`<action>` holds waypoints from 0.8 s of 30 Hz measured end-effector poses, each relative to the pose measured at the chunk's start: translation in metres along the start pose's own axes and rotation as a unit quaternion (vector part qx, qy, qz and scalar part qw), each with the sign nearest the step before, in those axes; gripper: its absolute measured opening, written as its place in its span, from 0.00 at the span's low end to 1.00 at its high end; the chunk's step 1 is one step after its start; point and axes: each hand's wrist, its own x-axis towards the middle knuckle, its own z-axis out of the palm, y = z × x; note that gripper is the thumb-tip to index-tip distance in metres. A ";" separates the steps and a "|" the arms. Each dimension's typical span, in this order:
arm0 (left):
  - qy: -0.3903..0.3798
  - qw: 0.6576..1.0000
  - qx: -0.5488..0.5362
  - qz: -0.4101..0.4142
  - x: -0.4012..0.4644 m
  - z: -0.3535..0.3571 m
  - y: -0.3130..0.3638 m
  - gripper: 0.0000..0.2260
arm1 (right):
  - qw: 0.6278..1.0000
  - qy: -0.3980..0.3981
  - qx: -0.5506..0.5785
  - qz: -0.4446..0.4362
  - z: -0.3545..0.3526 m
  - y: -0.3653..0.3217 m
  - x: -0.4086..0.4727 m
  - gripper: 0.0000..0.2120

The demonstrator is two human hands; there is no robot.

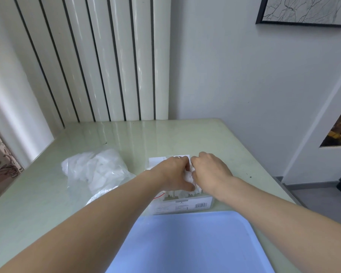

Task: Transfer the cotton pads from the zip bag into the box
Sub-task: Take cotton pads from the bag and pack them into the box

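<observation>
Currently both forearms extend forward from the near edge of the table [47,194], converging over a clear plastic box [182,202] that stands near the middle of the table, slightly toward its right edge. The left hand [173,174] is palm down, knuckles up, with a ring visible on one finger; its fingers curl downward into the mass of white cotton pads [187,182] heaped in the box, and its thumb lies along the near side of the heap. The right hand [211,170] is also palm down, just beside the left, nearly touching it at the knuckles; its fingers are bent and dig into the same heap. Both hands grip cotton pads, though the fingertips are hidden in the white material. The pads rise above the box's rim, and a barcode label shows on its near wall.

To the left of the box, toward the left edge of the table, lies the crumpled transparent zip bag [96,170], with white content showing through it. A pale blue lid [189,245] lies flat at the near edge, just in front of the box.
</observation>
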 end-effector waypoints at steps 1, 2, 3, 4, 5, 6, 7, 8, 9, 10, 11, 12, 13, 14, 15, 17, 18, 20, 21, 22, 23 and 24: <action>-0.005 1.000 0.007 0.003 -0.001 -0.001 0.003 0.24 | 1.000 -0.001 0.014 0.006 0.003 0.003 0.001 0.07; -0.009 1.000 0.012 0.004 -0.002 -0.001 0.004 0.25 | 0.999 -0.005 0.037 0.019 0.004 0.005 0.001 0.06; -0.012 1.000 0.015 0.005 -0.003 -0.002 0.006 0.26 | 0.997 -0.007 0.069 0.035 0.006 0.008 0.003 0.06; -0.015 1.000 0.017 0.006 -0.003 -0.002 0.008 0.26 | 0.993 -0.005 0.106 0.050 0.007 0.011 0.005 0.06; -0.019 1.000 0.019 0.007 -0.004 -0.003 0.009 0.26 | 0.987 0.005 0.145 0.062 0.007 0.015 0.007 0.06; -0.023 1.000 0.020 0.006 -0.004 -0.003 0.011 0.27 | 0.980 0.015 0.183 0.074 0.005 0.018 0.007 0.08; -0.025 0.999 0.023 0.004 -0.004 -0.003 0.013 0.27 | 0.973 0.023 0.213 0.081 0.003 0.020 0.007 0.09; -0.022 0.999 0.030 0.000 -0.004 -0.003 0.015 0.28 | 0.968 0.028 0.234 0.085 0.001 0.022 0.006 0.10; -0.017 0.999 0.045 -0.007 -0.004 -0.002 0.018 0.29 | 0.965 0.030 0.246 0.085 0.001 0.024 0.005 0.10; -0.010 0.998 0.065 -0.016 -0.004 0.000 0.021 0.30 | 0.962 0.029 0.256 0.087 0.000 0.024 0.004 0.10; -0.004 0.996 0.084 -0.027 -0.004 0.002 0.024 0.31 | 0.959 0.029 0.268 0.089 0.000 0.025 0.003 0.10; 0.002 0.995 0.097 -0.039 -0.004 0.004 0.026 0.32 | 0.955 0.032 0.281 0.093 0.001 0.025 0.002 0.11; 0.008 0.993 0.107 -0.046 -0.002 0.007 0.029 0.33 | 0.950 0.038 0.294 0.097 0.001 0.027 0.002 0.11; 0.016 0.992 0.115 -0.049 -0.001 0.010 0.032 0.33 | 0.946 0.045 0.304 0.103 0.002 0.028 0.002 0.12; 0.026 0.991 0.122 -0.049 0.001 0.012 0.034 0.33 | 0.942 0.053 0.312 0.109 0.002 0.030 0.002 0.13; 0.044 0.990 0.124 -0.051 0.006 0.014 0.036 0.30 | 0.935 0.067 0.330 0.115 0.004 0.035 0.003 0.13; 0.049 0.990 0.121 -0.054 0.008 0.015 0.036 0.28 | 0.932 0.073 0.337 0.115 0.005 0.036 0.003 0.13; 0.055 0.990 0.120 -0.057 0.010 0.017 0.035 0.27 | 0.930 0.088 0.341 0.107 0.009 0.036 0.002 0.11; 0.057 0.989 0.122 -0.057 0.010 0.018 0.035 0.27 | 0.931 0.095 0.337 0.100 0.012 0.036 0.001 0.11; 0.055 0.989 0.125 -0.056 0.009 0.018 0.036 0.27 | 0.934 0.100 0.331 0.092 0.013 0.036 -0.001 0.11; 0.049 0.989 0.128 -0.055 0.007 0.017 0.036 0.27 | 0.937 0.108 0.323 0.083 0.013 0.034 -0.003 0.12; 0.033 0.990 0.128 -0.058 0.004 0.014 0.037 0.28 | 0.939 0.116 0.314 0.078 0.012 0.033 -0.005 0.12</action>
